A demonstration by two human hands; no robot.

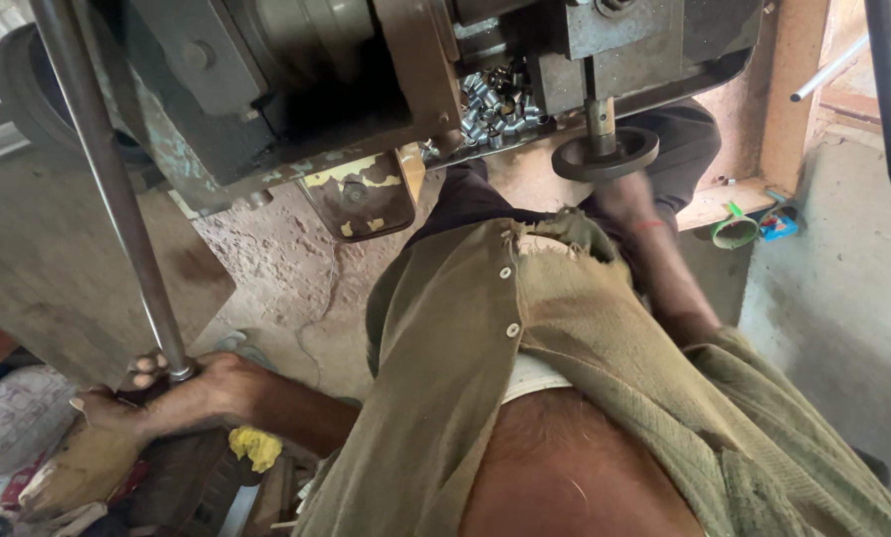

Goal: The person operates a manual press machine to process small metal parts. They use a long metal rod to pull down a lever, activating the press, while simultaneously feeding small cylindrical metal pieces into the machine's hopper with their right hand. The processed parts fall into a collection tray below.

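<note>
Both hands on controls: your left hand (182, 390) clenches the long grey steel lever (107, 179) left of the green machine body (266, 89), your right hand (624, 194) grips the dark round handwheel (604, 157) below it, bracing feed.

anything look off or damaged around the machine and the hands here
A few things. Small shiny metal pieces lie in a loose heap on the machine's ledge. Yellow paint on the hanging plate is badly flaked. The shirt is torn near the right hand at the handwheel. The left hand grips a long bar.

Olive shirt (565, 328), yellow rag (256, 446), silver sleeves (495, 104).
</note>
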